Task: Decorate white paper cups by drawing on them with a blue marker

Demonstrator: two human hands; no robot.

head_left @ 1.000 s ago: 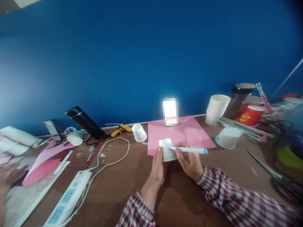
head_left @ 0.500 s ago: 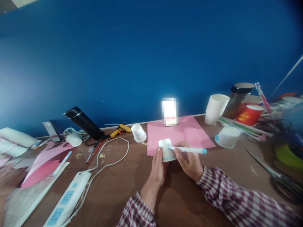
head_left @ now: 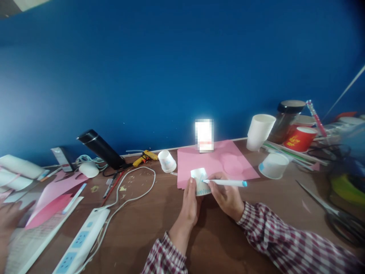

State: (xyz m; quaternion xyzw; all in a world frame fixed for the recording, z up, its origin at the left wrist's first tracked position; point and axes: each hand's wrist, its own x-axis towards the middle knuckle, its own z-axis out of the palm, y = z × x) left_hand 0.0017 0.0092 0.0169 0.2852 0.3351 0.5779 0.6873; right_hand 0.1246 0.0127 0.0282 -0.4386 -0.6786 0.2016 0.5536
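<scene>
The left hand (head_left: 190, 201) has its fingers wrapped around a small tapered paper cup (head_left: 200, 181), tipped on its side. The right hand (head_left: 226, 198) pinches a slim white marker (head_left: 226, 183), tip touching the cup's smooth wall. Matte pink paper (head_left: 216, 160) lies just beyond the fingers on the brown wooden counter (head_left: 148, 217).

Paper cups: five in view — one small cup (head_left: 200, 182) held between two hands, one upturned white cup (head_left: 167, 160), one tall white cup (head_left: 259, 131), one low blue-marked cup (head_left: 273, 165), one red cup (head_left: 300, 139). Markers: one (head_left: 226, 183). Pink sheets: one (head_left: 216, 161) central (more lie at far left, count unclear). Power strips: one (head_left: 81, 241). Glue guns: one (head_left: 146, 156). Scissors: one (head_left: 335, 217).
</scene>
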